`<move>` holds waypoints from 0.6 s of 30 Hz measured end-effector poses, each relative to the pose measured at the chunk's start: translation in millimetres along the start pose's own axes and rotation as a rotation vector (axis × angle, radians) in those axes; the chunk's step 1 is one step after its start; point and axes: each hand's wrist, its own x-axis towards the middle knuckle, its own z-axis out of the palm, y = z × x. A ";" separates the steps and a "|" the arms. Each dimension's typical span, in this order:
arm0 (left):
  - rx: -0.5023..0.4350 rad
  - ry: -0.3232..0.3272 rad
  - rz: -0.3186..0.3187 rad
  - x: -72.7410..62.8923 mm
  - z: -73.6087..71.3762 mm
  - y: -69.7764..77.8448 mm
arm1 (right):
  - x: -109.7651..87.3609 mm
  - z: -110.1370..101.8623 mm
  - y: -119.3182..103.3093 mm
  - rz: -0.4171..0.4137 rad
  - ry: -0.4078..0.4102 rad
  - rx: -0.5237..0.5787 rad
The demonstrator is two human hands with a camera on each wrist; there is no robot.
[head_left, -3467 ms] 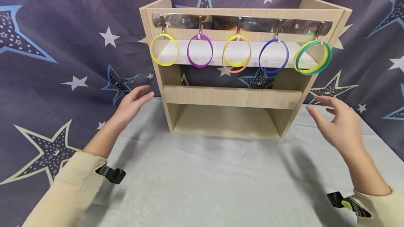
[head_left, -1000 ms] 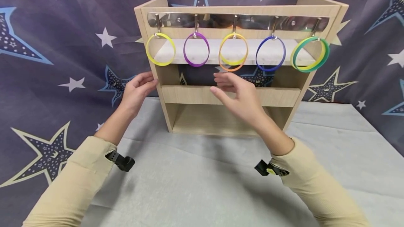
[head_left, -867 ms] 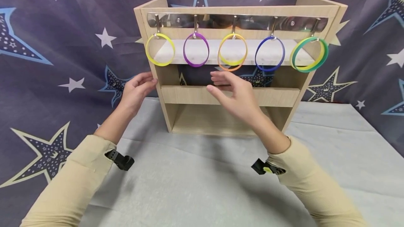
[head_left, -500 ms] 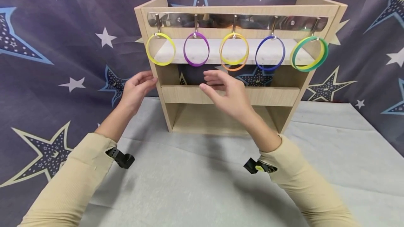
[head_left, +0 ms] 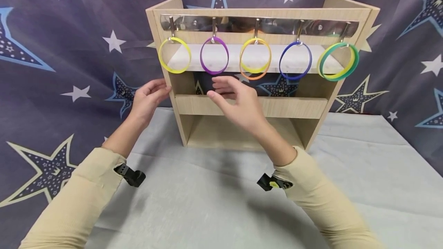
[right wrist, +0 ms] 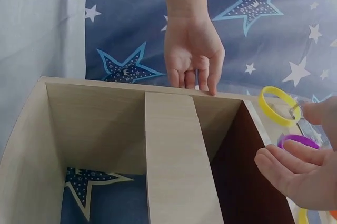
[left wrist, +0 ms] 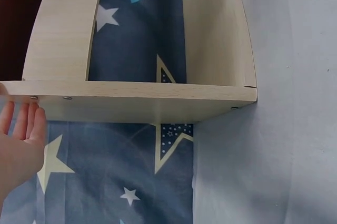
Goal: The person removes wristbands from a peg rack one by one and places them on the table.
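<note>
My left hand (head_left: 148, 101) touches the left side panel of a wooden shelf unit (head_left: 290, 107), fingers fairly straight in the left wrist view. In front of the unit, just under a purple ring (head_left: 227, 56), my right hand (head_left: 238, 101) hovers with loosely bent fingers and holds nothing. Thin rings hang from a metal hook rail (head_left: 235, 17): a yellow ring (head_left: 178, 72) at far left, then the purple one. An orange ring (head_left: 253, 78) shares the middle hook with another yellow ring. Further right are a blue ring (head_left: 295, 77) and a green ring (head_left: 356, 62) paired with yellow.
The unit stands on a table with a pale grey cloth (head_left: 194, 203). Behind and to the left hangs a dark curtain (head_left: 83, 76) with star prints. A white marbled board (head_left: 318, 53) lies inside the unit behind the rings.
My right hand has come from the unit's right side to its front and keeps drifting left. My left hand has moved in to the left panel and stays there. The rings remain hung.
</note>
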 end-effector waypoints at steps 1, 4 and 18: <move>0.004 -0.001 0.001 -0.3 -0.2 -0.1 | 0.9 1.9 -1.0 -0.004 -0.001 0.004; 0.007 -0.003 0.007 -0.8 0.0 0.0 | 4.5 8.0 -3.3 -0.019 -0.001 0.022; 0.097 0.067 0.051 -0.8 3.6 -4.0 | 26.4 26.3 -18.0 -0.047 0.043 0.122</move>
